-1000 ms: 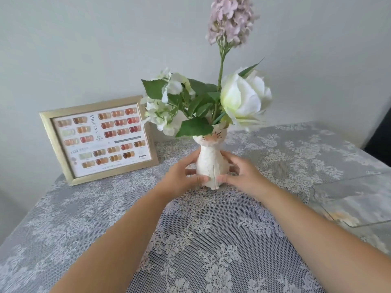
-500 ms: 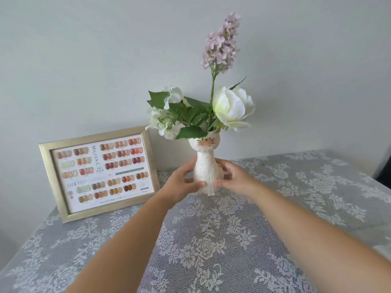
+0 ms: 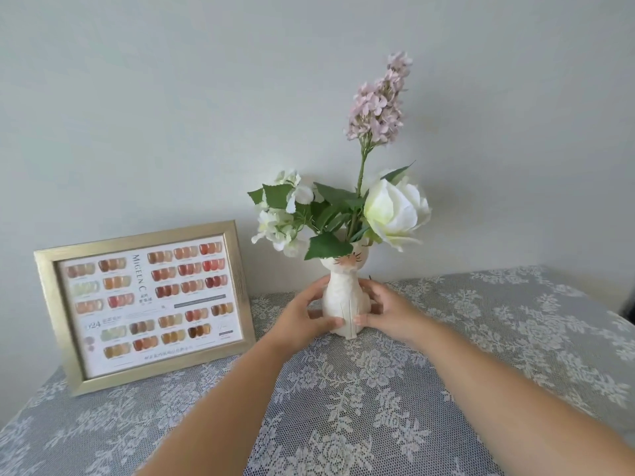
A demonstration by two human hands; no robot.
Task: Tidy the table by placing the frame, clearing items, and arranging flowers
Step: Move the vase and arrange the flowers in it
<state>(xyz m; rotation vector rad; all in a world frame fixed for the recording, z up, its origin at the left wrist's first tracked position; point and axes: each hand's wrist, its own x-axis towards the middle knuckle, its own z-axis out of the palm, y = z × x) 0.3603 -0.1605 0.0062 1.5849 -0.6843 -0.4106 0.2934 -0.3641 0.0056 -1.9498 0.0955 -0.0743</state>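
Both hands cup the white cat-shaped vase point(image 3: 345, 300) near the table's point(image 3: 515, 338) far edge, close to the wall point(image 3: 171, 97). Left hand point(image 3: 302, 319) wraps the vase's left flank, thumb across the front low down, fingers curled behind; right hand point(image 3: 386, 312) mirrors it on the right flank, thumb tip touching the front. Compared with a second ago the vase sits farther back toward the wall and nearer the far edge, so it has been carried or slid away from the person. Its base appears to meet the lace tablecloth point(image 3: 360, 407), though the contact line is partly hidden by the thumbs. In the vase: a tall lilac spray point(image 3: 378, 101), a large white rose point(image 3: 395, 211) leaning right, small white blossoms point(image 3: 278, 221) at left, green leaves between. The gold frame point(image 3: 144, 305) stands propped against the wall at the far left corner, just left of the vase, apart from it. Judgement: frame placed, flowers arranged, vase in what looks like its final spot; task close to done. Remaining: let go without tipping the top-heavy arrangement.
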